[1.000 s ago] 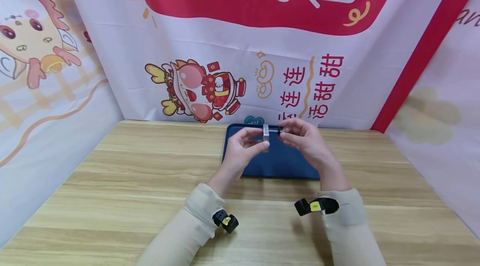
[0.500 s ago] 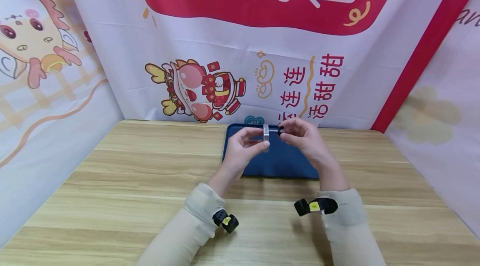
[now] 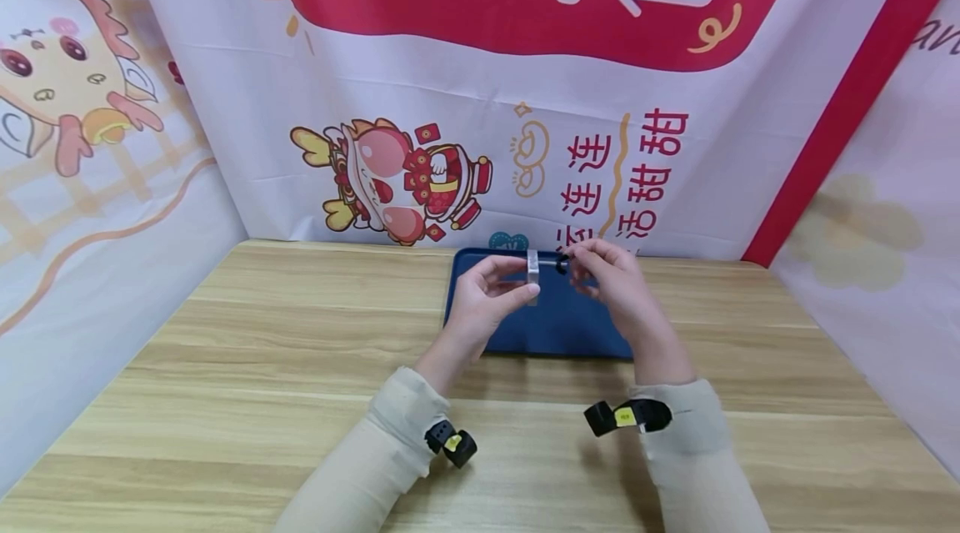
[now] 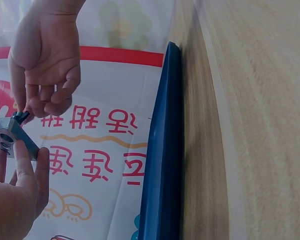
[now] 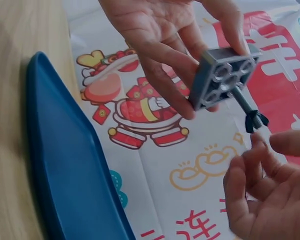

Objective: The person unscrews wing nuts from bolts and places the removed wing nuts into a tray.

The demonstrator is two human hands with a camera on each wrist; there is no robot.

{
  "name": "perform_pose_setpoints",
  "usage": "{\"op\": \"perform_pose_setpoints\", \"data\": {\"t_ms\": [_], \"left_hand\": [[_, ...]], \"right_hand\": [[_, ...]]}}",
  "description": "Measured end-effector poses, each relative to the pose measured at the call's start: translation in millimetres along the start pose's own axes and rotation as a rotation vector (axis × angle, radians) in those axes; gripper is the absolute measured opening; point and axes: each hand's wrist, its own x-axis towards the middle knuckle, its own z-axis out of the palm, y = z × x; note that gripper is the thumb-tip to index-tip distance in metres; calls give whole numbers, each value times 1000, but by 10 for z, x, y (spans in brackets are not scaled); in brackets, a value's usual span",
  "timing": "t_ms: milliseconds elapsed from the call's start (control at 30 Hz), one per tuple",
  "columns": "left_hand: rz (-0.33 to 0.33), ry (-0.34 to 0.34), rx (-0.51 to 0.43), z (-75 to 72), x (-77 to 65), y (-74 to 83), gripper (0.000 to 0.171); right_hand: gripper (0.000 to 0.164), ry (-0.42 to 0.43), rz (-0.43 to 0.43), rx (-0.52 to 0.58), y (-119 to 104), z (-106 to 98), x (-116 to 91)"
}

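Observation:
A small square metal block (image 5: 206, 80) with several round holes is pinched between the thumb and fingers of my left hand (image 3: 480, 304). A bolt (image 5: 244, 101) sticks out of one hole toward my right hand (image 3: 622, 287). A dark wing nut (image 5: 252, 121) sits on the bolt near its free end, apart from the block. My right fingertips are close beside the wing nut, with thumb and forefinger spread apart; whether one fingertip touches it is hard to tell. The left wrist view shows the block (image 4: 23, 134) from its other side, held above the table.
Below and behind the hands, a blue tray (image 3: 562, 333) lies on the wooden table (image 3: 315, 366) against a printed cloth backdrop (image 3: 255, 116). More printed cloth hangs at the left and right sides. Each wrist wears a black strapped camera.
My right thumb and fingers have loosened from their pinch on the wing nut and shifted slightly, leaving more of it visible. My left hand and the block have barely moved.

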Motion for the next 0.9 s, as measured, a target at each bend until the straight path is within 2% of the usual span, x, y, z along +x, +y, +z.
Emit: {"op": "perform_pose_setpoints", "data": {"t_ms": [100,200,500,900], "left_hand": [[4,-2,2,2,-1,-3,36],[4,-4,3,5,0,-5,36],[1,12,13,-3,4,-14,36],[3,-4,22,-13,13,-19,37]], "right_hand": [[24,7,54,36,2,35,2],[24,-5,67,64,7,57,2],[20,-26,73,114,-1,49,-4],[5,-96,27,195,12,17,-2]]}}
